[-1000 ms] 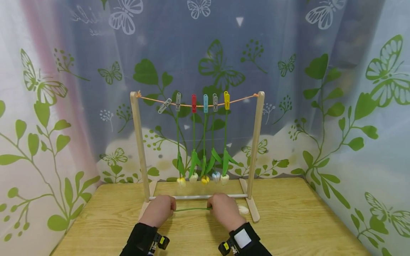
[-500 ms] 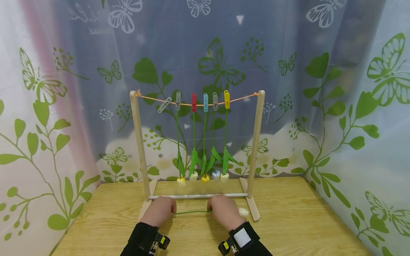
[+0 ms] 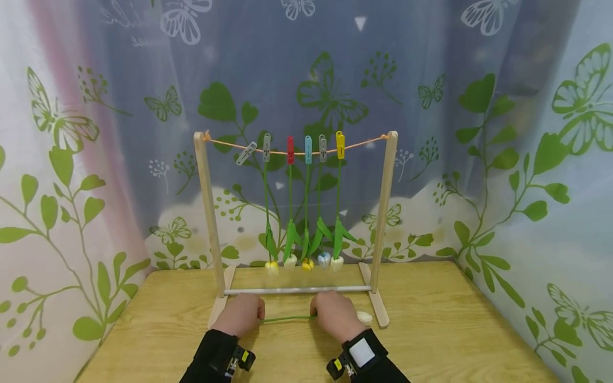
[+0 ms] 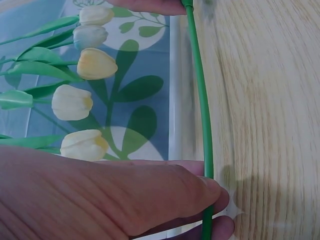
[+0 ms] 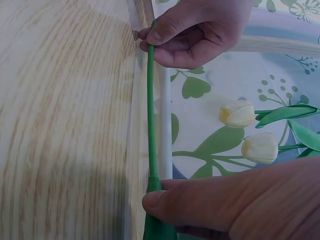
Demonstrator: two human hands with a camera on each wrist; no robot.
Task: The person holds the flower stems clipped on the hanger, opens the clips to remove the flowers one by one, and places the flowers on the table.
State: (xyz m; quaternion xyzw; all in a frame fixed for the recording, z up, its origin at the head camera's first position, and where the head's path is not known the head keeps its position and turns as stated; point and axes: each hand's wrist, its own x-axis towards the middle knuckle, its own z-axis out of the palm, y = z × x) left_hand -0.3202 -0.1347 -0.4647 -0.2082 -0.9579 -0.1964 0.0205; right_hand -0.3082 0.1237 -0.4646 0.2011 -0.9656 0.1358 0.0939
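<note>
An artificial tulip with a green stem point(image 3: 287, 318) is held level between both hands, low in front of the wooden rack. My left hand point(image 3: 241, 312) pinches the stem near its bare end; in the left wrist view the thumb point(image 4: 202, 189) lies against it. My right hand point(image 3: 335, 314) pinches it where the leaf sheath point(image 5: 156, 200) begins. The white bloom point(image 3: 364, 317) shows just right of the right hand in the head view. The tulip's leaves are mostly hidden behind that hand.
The rack's posts point(image 3: 207, 213) carry an orange string point(image 3: 364, 142) with several clothespins. Five-coloured pegs aside, a grey clothespin point(image 3: 246, 153) hangs slanted at left without a flower. Several tulips point(image 3: 307, 264) hang upside down. A white bar point(image 3: 297, 290) joins the posts above the wooden table point(image 3: 431, 330).
Both hands keep their pinch on the tulip, and its stem has sunk slightly in the head view. The rack appears a little higher as the head view shifts.
</note>
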